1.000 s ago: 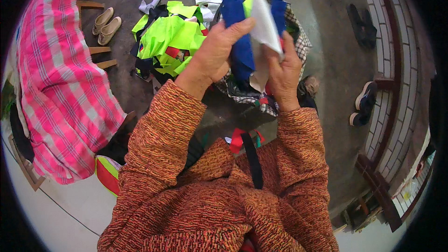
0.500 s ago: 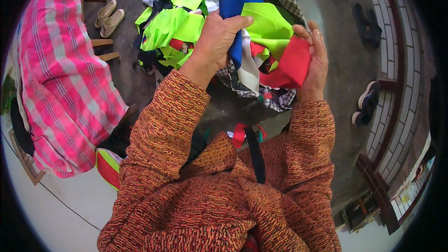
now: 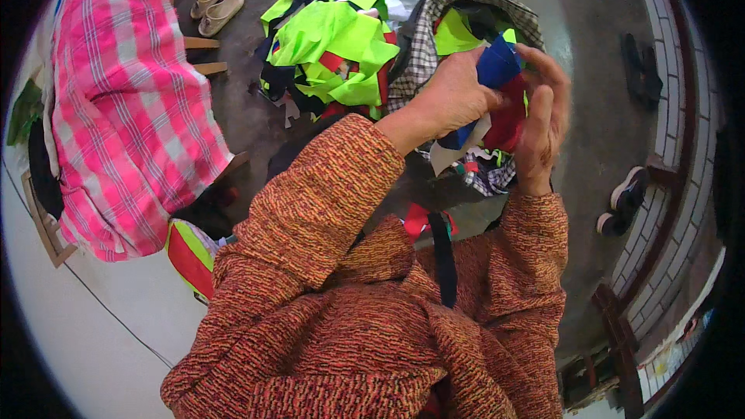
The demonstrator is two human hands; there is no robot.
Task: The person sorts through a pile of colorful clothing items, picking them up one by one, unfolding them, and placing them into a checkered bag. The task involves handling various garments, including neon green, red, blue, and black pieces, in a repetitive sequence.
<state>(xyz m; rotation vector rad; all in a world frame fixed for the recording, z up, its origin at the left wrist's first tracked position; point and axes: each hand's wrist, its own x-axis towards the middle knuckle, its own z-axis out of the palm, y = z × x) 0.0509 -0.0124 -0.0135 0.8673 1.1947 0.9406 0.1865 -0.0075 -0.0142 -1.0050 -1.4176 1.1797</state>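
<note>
left hand (image 3: 450, 97) grip: clenched on cloth scraps (image 3: 497, 101) | right hand (image 3: 543, 128) grip: pinching same, fingers upright

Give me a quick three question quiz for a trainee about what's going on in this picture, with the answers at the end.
1. True or false: both hands grip the bundle of fabric scraps.
2. Which colour of scrap sticks out at the top of the bundle: A blue, B pink, C orange?
3. What lies on the floor to the left of the checked-cloth basket?

Key
1. True: the left hand and right hand both clasp it.
2. A.
3. A pile of neon yellow-green fabric pieces.
</note>
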